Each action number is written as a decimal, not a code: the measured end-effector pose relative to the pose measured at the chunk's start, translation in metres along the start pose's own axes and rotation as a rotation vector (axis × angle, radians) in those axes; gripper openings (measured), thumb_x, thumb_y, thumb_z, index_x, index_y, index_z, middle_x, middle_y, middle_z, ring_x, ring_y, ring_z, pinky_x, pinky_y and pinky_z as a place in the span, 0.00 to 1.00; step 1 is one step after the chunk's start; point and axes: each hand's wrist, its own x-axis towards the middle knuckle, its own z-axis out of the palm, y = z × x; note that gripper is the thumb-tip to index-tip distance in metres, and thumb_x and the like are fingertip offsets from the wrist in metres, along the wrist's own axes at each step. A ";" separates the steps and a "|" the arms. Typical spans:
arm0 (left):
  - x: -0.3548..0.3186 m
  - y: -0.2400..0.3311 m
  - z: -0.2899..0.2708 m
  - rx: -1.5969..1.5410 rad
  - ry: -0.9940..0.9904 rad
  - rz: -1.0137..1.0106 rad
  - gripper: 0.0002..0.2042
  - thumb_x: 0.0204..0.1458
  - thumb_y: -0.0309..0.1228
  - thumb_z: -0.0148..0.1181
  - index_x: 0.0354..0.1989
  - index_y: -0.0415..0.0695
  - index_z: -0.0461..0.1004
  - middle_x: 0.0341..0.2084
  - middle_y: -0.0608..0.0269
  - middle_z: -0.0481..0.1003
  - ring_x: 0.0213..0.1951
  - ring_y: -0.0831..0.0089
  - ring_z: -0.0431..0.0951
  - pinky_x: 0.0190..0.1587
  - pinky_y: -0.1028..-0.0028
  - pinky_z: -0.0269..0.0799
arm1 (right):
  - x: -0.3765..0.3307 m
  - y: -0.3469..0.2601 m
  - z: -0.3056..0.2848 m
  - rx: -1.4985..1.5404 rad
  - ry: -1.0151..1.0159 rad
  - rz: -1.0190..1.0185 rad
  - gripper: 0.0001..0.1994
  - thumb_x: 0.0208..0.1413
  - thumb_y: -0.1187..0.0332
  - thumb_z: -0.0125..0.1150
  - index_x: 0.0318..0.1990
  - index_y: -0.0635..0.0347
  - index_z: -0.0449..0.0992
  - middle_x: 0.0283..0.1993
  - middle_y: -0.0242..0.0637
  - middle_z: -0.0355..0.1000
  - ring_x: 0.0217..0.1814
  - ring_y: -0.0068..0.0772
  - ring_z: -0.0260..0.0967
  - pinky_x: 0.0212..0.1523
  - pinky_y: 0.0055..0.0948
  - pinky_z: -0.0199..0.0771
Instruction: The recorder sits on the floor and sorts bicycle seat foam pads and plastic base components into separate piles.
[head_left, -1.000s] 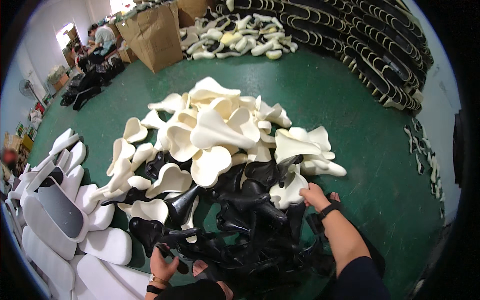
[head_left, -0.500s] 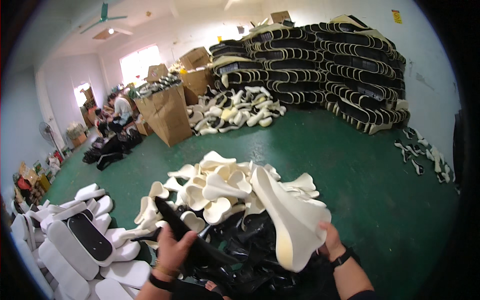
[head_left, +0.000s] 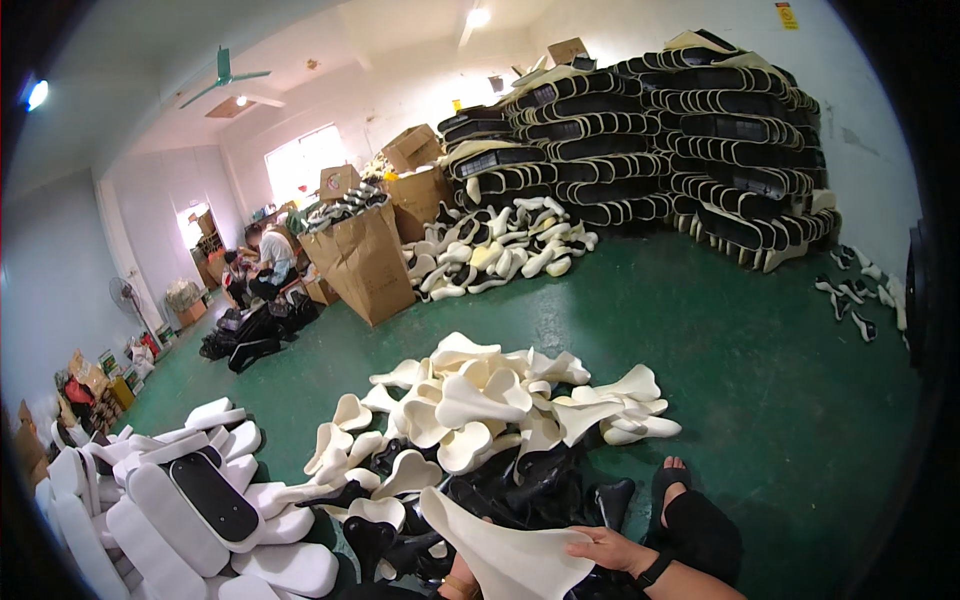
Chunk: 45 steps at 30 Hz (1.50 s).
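The cream foam saddle pad (head_left: pixel 510 555) is sitting low in the middle of the view, just in front of the person, tilted with its narrow nose pointing up and to the left. The right hand (head_left: pixel 610 548) is gripping its right edge, fingers curled over the foam, a dark band showing at the wrist. The left hand (head_left: pixel 458 578) is mostly tucked behind the pad's lower edge, so it's hard to say if it's closed on anything or just resting there.

Right behind the pad, a jumble of black saddle shells (head_left: pixel 520 495) is lying on the green floor (head_left: pixel 760 380), and past that a heap of more cream pads (head_left: pixel 490 400) is spreading out. The person's foot (head_left: pixel 672 478) is poking out just beside the black ones. Off to the left, white blocks (head_left: pixel 190 510) are piling up. Further back, cardboard boxes (head_left: pixel 362 262) and a tall wall of stacked saddles (head_left: pixel 680 140) are standing, and another person (head_left: pixel 268 258) is sitting well away.
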 end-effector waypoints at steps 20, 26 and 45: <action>-0.009 0.021 0.066 0.374 0.493 -0.104 0.30 0.58 0.54 0.47 0.59 0.42 0.65 0.53 0.53 0.72 0.52 0.59 0.73 0.57 0.61 0.69 | 0.012 -0.015 0.027 -0.670 0.329 -0.282 0.23 0.57 0.53 0.60 0.50 0.65 0.75 0.42 0.47 0.77 0.44 0.41 0.77 0.47 0.32 0.74; -0.009 0.022 0.059 0.259 0.547 -0.140 0.32 0.53 0.53 0.46 0.57 0.38 0.66 0.50 0.47 0.73 0.49 0.53 0.75 0.54 0.60 0.71 | 0.016 0.010 0.011 -0.105 0.076 -0.130 0.31 0.64 0.46 0.47 0.66 0.60 0.60 0.62 0.38 0.64 0.64 0.28 0.58 0.64 0.28 0.57; -0.007 0.038 0.049 0.118 0.496 0.057 0.26 0.62 0.49 0.46 0.57 0.38 0.65 0.49 0.53 0.74 0.48 0.59 0.76 0.52 0.63 0.72 | 0.003 -0.025 -0.040 -0.329 1.123 -0.472 0.14 0.63 0.66 0.54 0.48 0.68 0.77 0.52 0.44 0.71 0.55 0.31 0.64 0.60 0.28 0.58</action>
